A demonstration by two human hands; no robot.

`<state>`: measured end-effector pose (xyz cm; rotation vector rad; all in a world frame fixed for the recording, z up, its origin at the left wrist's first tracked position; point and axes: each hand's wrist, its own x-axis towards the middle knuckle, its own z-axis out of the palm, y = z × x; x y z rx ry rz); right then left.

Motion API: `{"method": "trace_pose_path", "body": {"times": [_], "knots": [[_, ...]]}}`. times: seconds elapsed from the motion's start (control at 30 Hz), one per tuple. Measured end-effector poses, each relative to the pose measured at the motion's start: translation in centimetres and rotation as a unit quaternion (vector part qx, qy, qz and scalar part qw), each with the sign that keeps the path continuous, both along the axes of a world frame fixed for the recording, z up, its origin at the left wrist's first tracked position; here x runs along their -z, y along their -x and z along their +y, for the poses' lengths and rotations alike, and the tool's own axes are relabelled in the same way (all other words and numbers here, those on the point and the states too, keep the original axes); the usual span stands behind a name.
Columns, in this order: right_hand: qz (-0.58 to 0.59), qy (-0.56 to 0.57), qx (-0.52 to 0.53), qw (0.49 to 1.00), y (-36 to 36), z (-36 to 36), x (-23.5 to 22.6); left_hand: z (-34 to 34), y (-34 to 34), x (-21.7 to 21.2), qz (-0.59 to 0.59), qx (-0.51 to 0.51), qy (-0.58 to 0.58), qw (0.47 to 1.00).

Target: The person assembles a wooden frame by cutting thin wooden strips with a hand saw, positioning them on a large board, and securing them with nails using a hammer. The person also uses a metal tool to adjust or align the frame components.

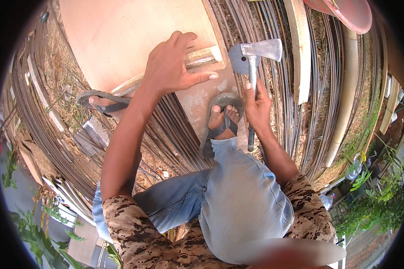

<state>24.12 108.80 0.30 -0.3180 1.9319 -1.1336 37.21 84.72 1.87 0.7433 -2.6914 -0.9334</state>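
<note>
My right hand [258, 106] is wrapped round the metal handle of a hatchet [252, 74], held upright with its grey head at the top. Behind the hatchet head shows a flat grey piece [239, 62] with a round hole; whether it is part of the tool I cannot tell. My left hand [173, 67] is over the near right corner of a large plywood panel [121, 36], thumb and fingers spread. Along the panel's near edge runs a rough wooden batten [204, 57], partly hidden by that hand. Whether the hand touches the batten is unclear.
Long thin steel rods [179, 130] lie across the ground beneath the panel. A plank [220, 87] lies under my right sandalled foot [222, 121]. Timber lengths [297, 49] stretch to the right, with a reddish basin [352, 13] at the far right. Plants [377, 201] grow at the lower right.
</note>
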Motion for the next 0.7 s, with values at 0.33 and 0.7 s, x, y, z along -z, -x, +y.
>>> {"method": "trace_pose_path", "body": {"times": [0.33,0.7], "knots": [[0.081,-0.004,0.012,0.997,1.9,1.4,0.4,-1.9,1.0,-4.5,0.224,-0.24,-0.204,0.922],[0.029,-0.015,0.014,0.999,2.2,0.9,0.6,-5.2,-1.9,-4.3,0.266,-0.193,-0.409,0.851]]}}
